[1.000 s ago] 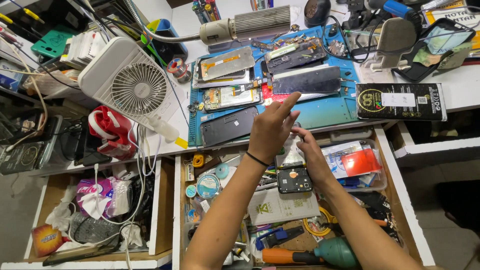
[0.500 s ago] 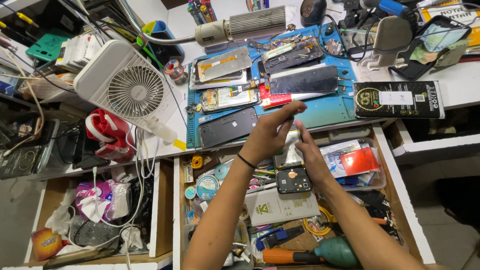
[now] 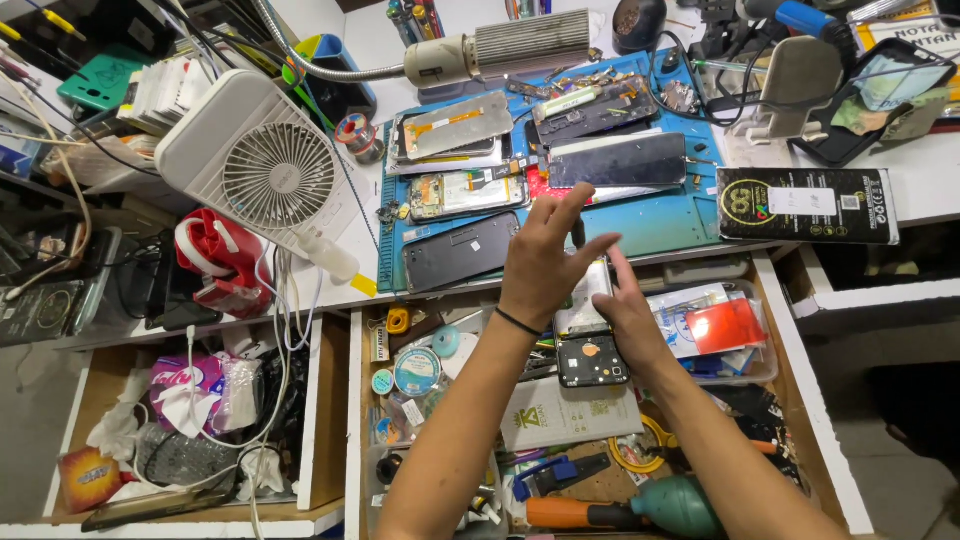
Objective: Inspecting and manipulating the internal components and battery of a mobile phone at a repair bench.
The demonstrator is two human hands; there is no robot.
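Left hand [image 3: 545, 262]: fingers spread loosely open, gripping nothing, raised over the near edge of the blue mat [image 3: 660, 225].
Right hand [image 3: 628, 310]: fingers pressed against a silvery phone part [image 3: 585, 295] beside the left palm, apparently steadying it; whether they closed on it could not be told.
Just below the fingers: a small black phone [image 3: 592, 360] lay face-down in the open drawer [image 3: 790, 350].
Beyond the fingers: opened phones [image 3: 460, 250] lay flat on the mat, likely for access.
Far left of them: a white fan [image 3: 265, 170] stood on the surface.

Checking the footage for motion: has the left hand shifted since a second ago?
Yes, slightly: the left hand now reaches less far over the blue mat, nearer the drawer.
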